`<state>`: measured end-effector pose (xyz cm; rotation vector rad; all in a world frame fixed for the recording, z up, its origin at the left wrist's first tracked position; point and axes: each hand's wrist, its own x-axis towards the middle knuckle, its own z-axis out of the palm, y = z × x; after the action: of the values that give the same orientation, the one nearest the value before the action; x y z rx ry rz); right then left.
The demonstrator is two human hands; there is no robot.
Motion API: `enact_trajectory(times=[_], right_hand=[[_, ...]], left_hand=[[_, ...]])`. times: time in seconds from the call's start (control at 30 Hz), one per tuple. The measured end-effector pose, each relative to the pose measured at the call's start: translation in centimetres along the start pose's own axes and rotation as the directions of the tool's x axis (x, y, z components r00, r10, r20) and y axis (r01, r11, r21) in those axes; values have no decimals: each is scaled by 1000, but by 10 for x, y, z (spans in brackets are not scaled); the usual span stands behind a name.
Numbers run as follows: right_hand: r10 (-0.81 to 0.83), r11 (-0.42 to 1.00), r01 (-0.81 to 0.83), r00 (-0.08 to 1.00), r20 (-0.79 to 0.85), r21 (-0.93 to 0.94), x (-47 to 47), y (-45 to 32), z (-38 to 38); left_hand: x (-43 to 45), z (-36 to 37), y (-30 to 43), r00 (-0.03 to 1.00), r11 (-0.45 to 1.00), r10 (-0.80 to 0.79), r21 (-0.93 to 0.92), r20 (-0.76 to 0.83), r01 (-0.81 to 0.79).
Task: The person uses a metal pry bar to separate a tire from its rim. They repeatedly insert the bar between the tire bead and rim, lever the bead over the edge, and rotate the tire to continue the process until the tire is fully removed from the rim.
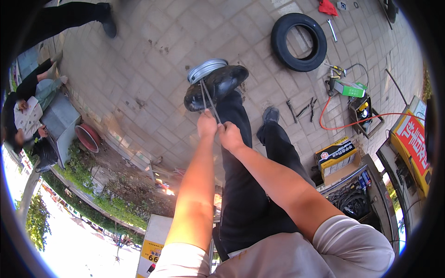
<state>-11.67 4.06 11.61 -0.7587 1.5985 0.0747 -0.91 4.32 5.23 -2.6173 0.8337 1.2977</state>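
Note:
My left hand [207, 125] is closed in a fist around one end of a pair of thin grey strands, perhaps cord [207, 94]. Beside it my right hand [231, 135] grips the other strand, the two fists almost touching. Both strands run taut from my hands to a silver wheel rim [208, 69], which stands tilted on the paving. Against the rim lies a bulging, shiny black rubber piece [222, 83]; whether it is an inner tube or a tyre I cannot tell. One of my legs [236, 128] reaches up to it, and that foot is hidden.
A loose black tyre [299, 55] lies on the paving at upper right. Nearby are a wrench [332, 30], pliers [306, 109], a green box [349, 88], an orange hose [325, 118] and a tool tray [365, 116]. A person [31, 107] sits at left; another person's leg [73, 17] stands above.

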Motion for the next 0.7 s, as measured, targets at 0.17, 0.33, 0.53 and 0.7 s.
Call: enact_trajectory(times=[0.17,0.33,0.53,0.7], right_hand=[[-224,896,265,963,152,-357,38,-44,-83],[-220,181,677,735,642,-713,122,-147,-156],[41,178,585,799,600,-791,134,-201,-140],[-122,135,618,786,606,-774,106,-157,-119]], left_hand=[[-9,30,-13,994,997,-68,-34,-87,65],[-14,35,-14,992,997,-67,-49,-102,62],[-11,33,-15,991,993,-110,-45,-76,107],[-12,34,-17,991,993,-117,-16,-69,116]])
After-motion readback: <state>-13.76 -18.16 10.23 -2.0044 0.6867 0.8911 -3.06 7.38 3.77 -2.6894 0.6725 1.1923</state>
